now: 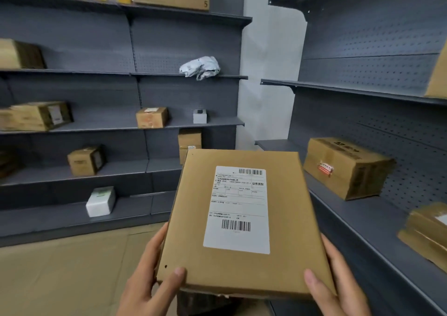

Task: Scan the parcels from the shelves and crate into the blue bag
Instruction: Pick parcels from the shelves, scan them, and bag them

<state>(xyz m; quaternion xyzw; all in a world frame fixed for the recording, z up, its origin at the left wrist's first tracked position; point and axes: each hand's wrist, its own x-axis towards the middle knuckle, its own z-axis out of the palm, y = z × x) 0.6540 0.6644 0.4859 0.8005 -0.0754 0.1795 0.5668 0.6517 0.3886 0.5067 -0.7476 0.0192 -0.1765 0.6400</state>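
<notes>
Status: early-to-mid task, by my read. One flat cardboard parcel [243, 262] is in hand, and nothing shows it scanned yet. No scanner, blue bag or crate in view, so I can't count what's already bagged.

Left on the shelves [225, 121]:
- white poly mailer [200, 67] at 12 o'clock
- small brown box [152, 117] and small white box [199, 116] just above centre
- taped brown box [85, 160] at 9 o'clock
- white carton [100, 200] at 8 o'clock
- large brown box [346, 168] at 3 o'clock
- edge parcel [425, 233] at 4 o'clock, cut by the frame
- more cartons at far 9–10 o'clock and on the top shelf

Judging by that, most of the job remains.

Parcel position: low centre, 6 o'clock, held clear of the shelves, top face tilted toward the camera. Shipping label [238, 194] faces up, both barcodes unobstructed.

Hands:
- left hand [150, 281] grasps the parcel's 7 o'clock corner, thumb on the top face, fingers along the left edge.
- right hand [338, 284] grasps the 5 o'clock corner, thumb on top, fingers along the right edge.

The parcel spans between the two and runs away from them toward 12 o'clock. Neither thumb reaches the label.

Likely next: present the lower barcode [235, 225] to a scanner, then bag it. If the scanner is handheld, one hand has to let go first.
</notes>
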